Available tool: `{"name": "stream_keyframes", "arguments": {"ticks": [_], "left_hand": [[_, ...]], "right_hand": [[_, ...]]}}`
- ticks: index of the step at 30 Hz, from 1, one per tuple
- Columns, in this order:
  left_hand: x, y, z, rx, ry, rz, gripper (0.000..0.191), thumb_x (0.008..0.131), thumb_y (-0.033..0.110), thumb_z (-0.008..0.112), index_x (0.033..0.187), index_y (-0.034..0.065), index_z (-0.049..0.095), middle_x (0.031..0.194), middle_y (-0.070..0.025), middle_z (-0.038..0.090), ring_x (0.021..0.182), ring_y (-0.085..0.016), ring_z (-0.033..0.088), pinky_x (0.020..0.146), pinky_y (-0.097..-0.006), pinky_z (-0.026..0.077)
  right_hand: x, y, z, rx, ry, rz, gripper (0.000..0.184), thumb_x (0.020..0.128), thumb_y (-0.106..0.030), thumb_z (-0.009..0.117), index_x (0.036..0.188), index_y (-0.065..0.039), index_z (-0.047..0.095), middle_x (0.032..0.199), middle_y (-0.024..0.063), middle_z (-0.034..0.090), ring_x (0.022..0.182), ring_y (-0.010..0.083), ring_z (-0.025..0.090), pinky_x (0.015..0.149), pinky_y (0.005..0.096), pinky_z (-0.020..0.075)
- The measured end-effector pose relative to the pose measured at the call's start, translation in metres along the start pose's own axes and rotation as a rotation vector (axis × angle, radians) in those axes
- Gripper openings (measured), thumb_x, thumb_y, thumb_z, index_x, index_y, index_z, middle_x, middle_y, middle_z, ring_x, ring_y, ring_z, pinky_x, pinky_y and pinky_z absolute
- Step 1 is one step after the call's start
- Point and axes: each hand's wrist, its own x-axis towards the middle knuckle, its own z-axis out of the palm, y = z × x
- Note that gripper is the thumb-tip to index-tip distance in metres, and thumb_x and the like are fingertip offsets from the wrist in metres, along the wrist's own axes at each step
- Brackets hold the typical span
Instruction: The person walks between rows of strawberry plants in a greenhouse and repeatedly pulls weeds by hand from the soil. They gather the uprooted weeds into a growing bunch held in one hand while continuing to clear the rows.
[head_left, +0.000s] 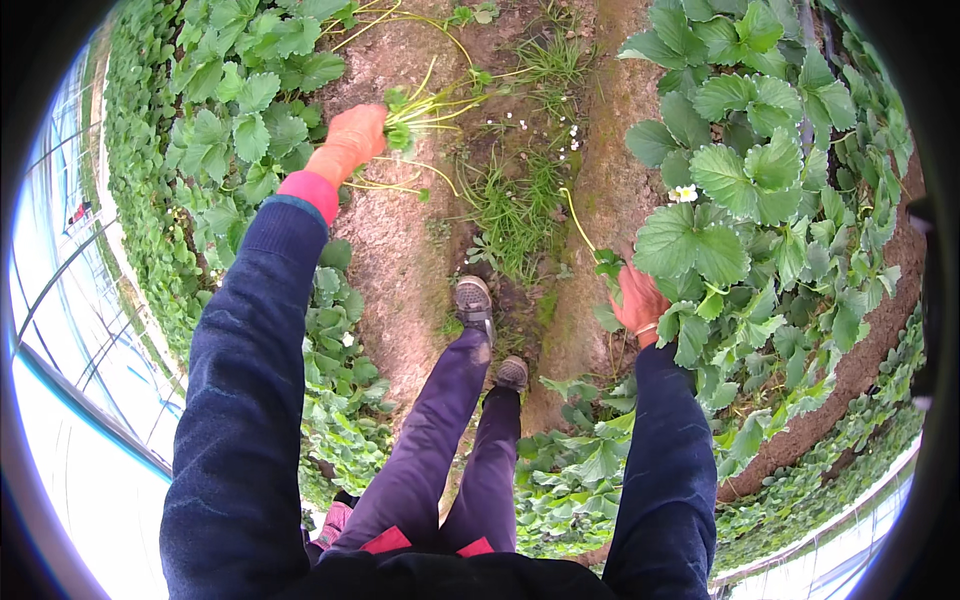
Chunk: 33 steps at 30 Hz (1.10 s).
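Note:
My left hand (356, 133) is closed around a bunch of strawberry runners (427, 112), whose thin yellow-green stems fan out to the right over the furrow. More runners (412, 176) hang over the bank just below that hand. On the other side, my right hand (640, 298) reaches to the edge of the right-hand strawberry plants (694, 244). A green leaf with a curved pale stem (577, 217) is at its fingertips; whether the fingers grip it cannot be made out. White strawberry flowers (682, 194) show among the leaves above this hand.
Raised beds of strawberry plants (255, 112) line both sides of a soil furrow. Grass tufts (517, 217) and small white petals (574, 139) lie along its bottom. My shoes (474, 300) stand in the furrow. Greenhouse hoops (64, 262) curve at the far left.

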Motion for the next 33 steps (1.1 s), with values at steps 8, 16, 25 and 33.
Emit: {"name": "stream_keyframes", "arguments": {"ticks": [8,16,25,33], "left_hand": [[-0.003,-0.088,0.015,0.1,-0.074,-0.391,0.023,0.087,0.01,0.053,0.103,0.0081,0.07,0.108,-0.0165,0.068,0.101,-0.034,0.066,0.082,-0.0439,0.054],[0.002,-0.095,0.019,-0.005,-0.081,-0.381,0.039,0.068,0.021,0.084,0.099,0.0041,0.069,0.107,-0.0184,0.067,0.099,-0.037,0.065,0.082,-0.0449,0.053],[0.009,-0.115,0.046,-0.359,-0.003,-0.539,0.051,0.065,0.034,0.087,0.101,0.003,0.068,0.103,-0.0191,0.068,0.098,-0.037,0.065,0.081,-0.044,0.052],[0.012,-0.122,0.055,-0.464,-0.03,-0.5,0.052,0.063,0.032,0.088,0.098,0.0003,0.066,0.101,-0.021,0.067,0.096,-0.039,0.064,0.08,-0.0448,0.052]], "right_hand": [[0.001,-0.008,-0.011,-0.195,0.243,-0.221,0.042,0.07,-0.021,0.07,0.104,-0.003,0.054,0.135,0.0163,0.045,0.127,0.04,0.037,0.105,0.051,0.0304],[0.001,-0.005,-0.005,-0.166,0.21,-0.161,0.048,0.071,-0.022,0.071,0.111,-0.002,0.054,0.122,0.0205,0.052,0.117,0.0423,0.045,0.1,0.0527,0.035],[0.003,-0.016,-0.026,-0.259,0.099,-0.144,0.034,0.069,-0.025,0.069,0.093,-0.004,0.058,0.141,0.0125,0.043,0.133,0.0381,0.033,0.109,0.0559,0.0259],[0.023,-0.058,-0.06,-0.344,0.121,-0.052,0.025,0.069,-0.015,0.065,0.092,-0.005,0.062,0.131,0.0067,0.052,0.128,0.0304,0.042,0.106,0.0518,0.0301]]}}
